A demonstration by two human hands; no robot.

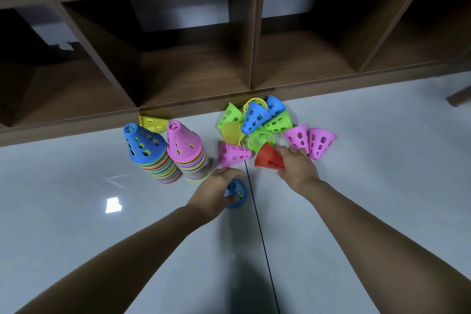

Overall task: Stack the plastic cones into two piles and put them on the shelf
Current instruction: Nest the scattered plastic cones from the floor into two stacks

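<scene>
In the head view, the left hand (216, 187) curls over a blue cone (237, 195) low on the pale floor (76, 211). The right hand (299, 167) grips a red cone (269, 158) by its wide end. Two tall piles (168, 160) stand to the left, and loose cones (257, 120) lie before the shelf (193, 71). The cones look light, thin and slightly springy, probably slick, so a hold at the rim or through the holes seems surest.

Pale floor (76, 211); two stacks (168, 158); loose cones (257, 122)
</scene>
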